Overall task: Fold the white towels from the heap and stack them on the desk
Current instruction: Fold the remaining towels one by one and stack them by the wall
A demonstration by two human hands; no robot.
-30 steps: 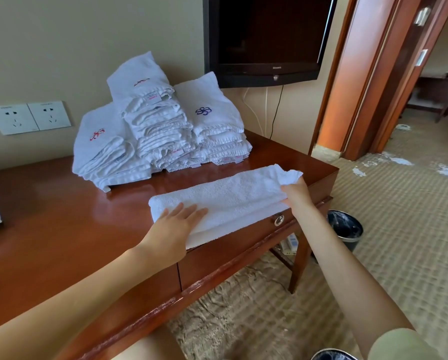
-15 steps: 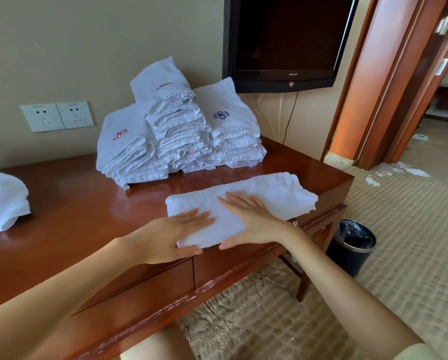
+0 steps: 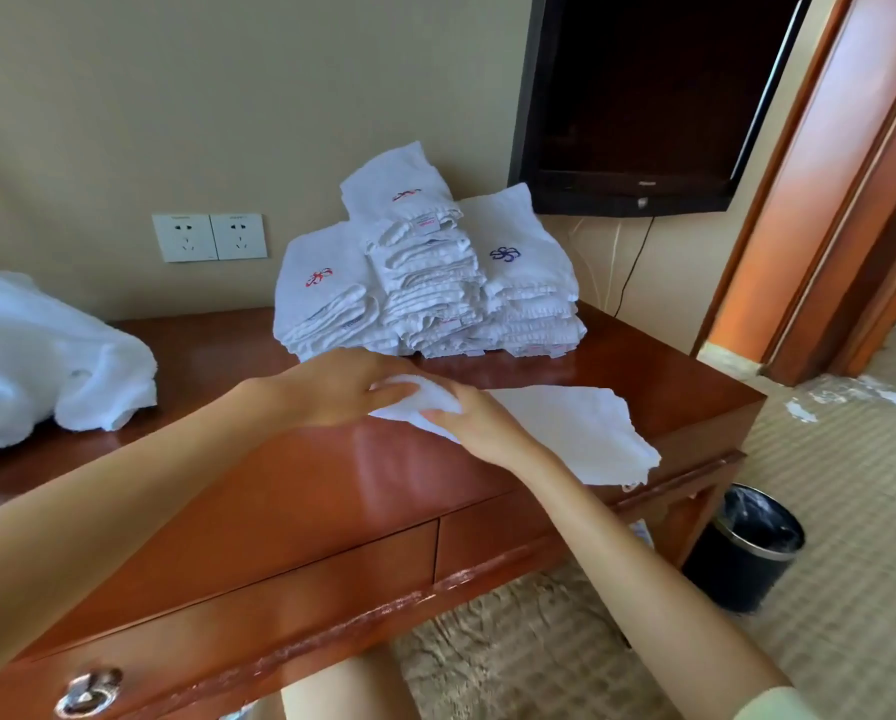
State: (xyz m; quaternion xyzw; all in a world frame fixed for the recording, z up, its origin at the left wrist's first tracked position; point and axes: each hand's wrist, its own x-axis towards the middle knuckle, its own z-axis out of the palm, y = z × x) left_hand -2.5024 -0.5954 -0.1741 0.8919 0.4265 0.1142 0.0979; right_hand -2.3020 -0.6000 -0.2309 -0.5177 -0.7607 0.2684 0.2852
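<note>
A white towel (image 3: 570, 433) lies folded lengthwise on the right part of the wooden desk (image 3: 279, 485), its right end reaching the desk's front edge. My left hand (image 3: 331, 387) grips the towel's left end and lifts it off the wood. My right hand (image 3: 477, 423) lies right beside it, fingers pinching the same raised end. Behind them, against the wall, stands the stack of folded white towels (image 3: 430, 283) with red and blue embroidered marks. The heap of unfolded white towels (image 3: 46, 366) sits at the desk's left.
A dark television (image 3: 643, 96) hangs on the wall above the stack. Two wall sockets (image 3: 209, 236) sit left of the stack. A black waste bin (image 3: 747, 548) stands on the carpet by the desk's right leg. A wooden door frame (image 3: 825, 200) rises at right.
Both hands went from lying flat on the towel to gripping its left end, which is now lifted. The view has swung left, showing more of the heap.
</note>
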